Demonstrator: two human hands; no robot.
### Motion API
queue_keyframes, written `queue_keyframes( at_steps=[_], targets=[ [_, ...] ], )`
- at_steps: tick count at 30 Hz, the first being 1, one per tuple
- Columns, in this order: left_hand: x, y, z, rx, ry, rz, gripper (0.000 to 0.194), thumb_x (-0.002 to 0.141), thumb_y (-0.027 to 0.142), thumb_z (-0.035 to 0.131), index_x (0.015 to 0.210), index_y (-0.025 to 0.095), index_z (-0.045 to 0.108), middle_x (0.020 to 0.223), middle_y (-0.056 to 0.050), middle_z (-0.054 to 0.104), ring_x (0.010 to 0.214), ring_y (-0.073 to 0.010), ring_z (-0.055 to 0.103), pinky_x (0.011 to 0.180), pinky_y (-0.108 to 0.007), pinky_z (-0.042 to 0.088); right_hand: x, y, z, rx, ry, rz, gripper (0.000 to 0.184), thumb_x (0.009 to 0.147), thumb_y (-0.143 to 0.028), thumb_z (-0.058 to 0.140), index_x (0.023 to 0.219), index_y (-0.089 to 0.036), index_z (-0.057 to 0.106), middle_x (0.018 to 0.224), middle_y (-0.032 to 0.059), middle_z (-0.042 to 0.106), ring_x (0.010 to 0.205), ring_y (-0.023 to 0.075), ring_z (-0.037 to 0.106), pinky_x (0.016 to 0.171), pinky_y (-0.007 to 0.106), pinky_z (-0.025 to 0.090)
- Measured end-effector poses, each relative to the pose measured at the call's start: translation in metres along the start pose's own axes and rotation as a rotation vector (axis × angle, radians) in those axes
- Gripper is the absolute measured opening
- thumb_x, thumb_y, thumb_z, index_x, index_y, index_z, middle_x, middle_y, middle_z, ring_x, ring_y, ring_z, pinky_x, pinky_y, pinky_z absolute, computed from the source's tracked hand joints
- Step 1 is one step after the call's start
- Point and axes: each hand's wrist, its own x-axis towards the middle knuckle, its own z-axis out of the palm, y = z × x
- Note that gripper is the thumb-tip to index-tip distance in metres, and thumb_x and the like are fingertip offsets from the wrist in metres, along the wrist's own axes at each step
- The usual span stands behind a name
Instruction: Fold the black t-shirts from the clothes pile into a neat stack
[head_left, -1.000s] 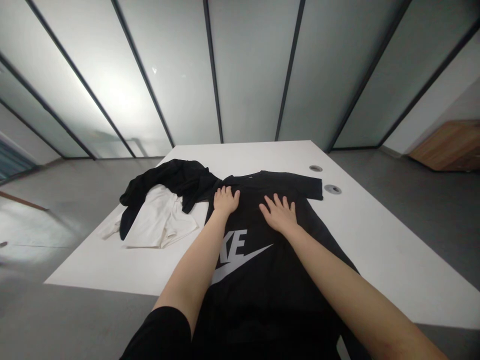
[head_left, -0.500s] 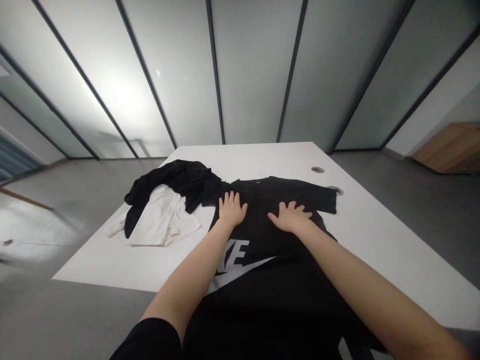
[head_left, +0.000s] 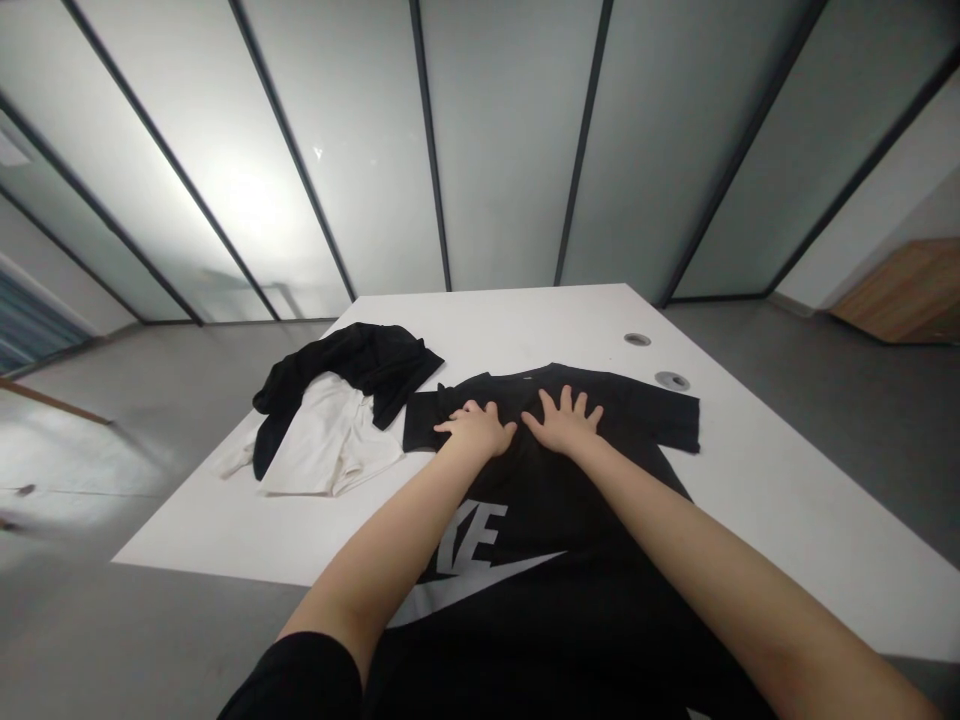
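Left hand [head_left: 476, 428]: open and palm down on the upper chest of the shirt, fingers loosely spread and pointing toward the right hand, nothing pinched or gripped.

Right hand [head_left: 564, 420]: open and palm down just beside the left hand, fingers spread toward the collar, no fold of cloth held.

Shirt: a black T-shirt [head_left: 600, 540] lying flat on the table, collar at the far side, lower part running out of view at the bottom edge.

Print: white letters and a swoosh logo [head_left: 469, 570] on the chest, just below the hands.

Table: white tabletop [head_left: 525, 325], with two round metal grommets [head_left: 637, 339] near the far right of the shirt.

Beside the shirt: white shorts [head_left: 326, 455] at its left, partly under a crumpled black garment [head_left: 349, 365].

Surroundings: frosted glass panels [head_left: 510, 150] beyond the table, grey floor [head_left: 825, 400] below, wooden cabinet [head_left: 907, 300] at far right.
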Motion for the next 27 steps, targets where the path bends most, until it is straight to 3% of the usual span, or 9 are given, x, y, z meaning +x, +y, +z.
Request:
queue_keyframes(
  at_steps=[5,8,10,14,20,23,25,27],
  targets=[
    [0.027,-0.013,-0.013,-0.006,0.160,-0.093,0.074,0.101,0.070,0.041,0.155,0.023,0.058,0.160,-0.028,0.053,0.144,-0.0557,0.048,0.105,-0.090,0.035,0.013,0.005,-0.007,0.014,0.082,-0.055,0.092,0.101,-0.085,0.024,0.175,-0.030,0.031,0.184,0.0165,0.015,0.166,0.0514,0.011,0.128,0.073,0.007],
    [0.027,-0.029,-0.011,-0.047,0.294,-0.045,0.067,0.105,0.060,0.037,0.158,0.022,0.056,0.169,-0.022,0.047,0.156,-0.0475,0.038,0.121,-0.078,0.029,0.025,0.013,-0.010,0.027,0.126,-0.096,0.082,0.107,-0.076,0.020,0.173,-0.030,0.037,0.182,0.0140,0.023,0.165,0.0464,0.019,0.130,0.066,0.013],
    [0.026,-0.042,-0.009,-0.076,0.324,-0.019,0.064,0.107,0.054,0.037,0.160,0.024,0.055,0.172,-0.017,0.045,0.161,-0.0416,0.035,0.127,-0.070,0.028,0.034,0.023,-0.014,0.027,0.144,-0.120,0.078,0.109,-0.070,0.018,0.172,-0.030,0.039,0.182,0.0117,0.027,0.165,0.0423,0.023,0.131,0.061,0.016],
    [0.021,-0.060,-0.007,-0.073,0.286,-0.047,0.067,0.106,0.056,0.035,0.165,0.026,0.050,0.177,-0.014,0.038,0.164,-0.0409,0.029,0.129,-0.069,0.025,0.048,0.050,-0.019,0.012,0.154,-0.068,0.075,0.111,-0.063,0.019,0.172,-0.026,0.039,0.182,0.0112,0.027,0.165,0.0402,0.024,0.132,0.057,0.017],
    [0.010,-0.056,-0.001,-0.052,0.162,-0.156,0.076,0.102,0.066,0.034,0.169,0.030,0.043,0.180,-0.017,0.030,0.163,-0.0557,0.022,0.115,-0.090,0.024,0.048,0.065,-0.026,-0.025,0.089,0.013,0.087,0.106,-0.073,0.026,0.176,-0.021,0.028,0.183,0.0183,0.016,0.167,0.0452,0.015,0.131,0.064,0.015],
    [0.012,-0.050,-0.008,0.005,0.060,-0.176,0.074,0.098,0.062,0.046,0.163,0.026,0.052,0.171,-0.025,0.043,0.154,-0.0617,0.036,0.105,-0.095,0.028,0.042,0.059,-0.041,-0.060,-0.056,0.018,0.100,0.097,-0.082,0.043,0.175,-0.020,0.029,0.182,0.0213,0.017,0.165,0.0510,0.017,0.127,0.070,0.023],
    [0.012,-0.047,-0.019,0.041,-0.008,-0.145,0.069,0.095,0.057,0.054,0.155,0.025,0.060,0.159,-0.028,0.056,0.144,-0.0622,0.048,0.102,-0.096,0.028,0.036,0.052,-0.054,-0.079,-0.151,0.040,0.103,0.093,-0.083,0.053,0.173,-0.020,0.035,0.178,0.0250,0.027,0.159,0.0545,0.029,0.122,0.072,0.031],
    [0.009,-0.042,-0.031,0.047,-0.018,-0.097,0.065,0.095,0.058,0.054,0.149,0.023,0.066,0.151,-0.028,0.063,0.141,-0.0603,0.052,0.106,-0.095,0.026,0.028,0.044,-0.061,-0.085,-0.170,0.068,0.098,0.095,-0.081,0.050,0.170,-0.019,0.040,0.171,0.0281,0.039,0.153,0.0557,0.040,0.118,0.072,0.035]
  ],
)
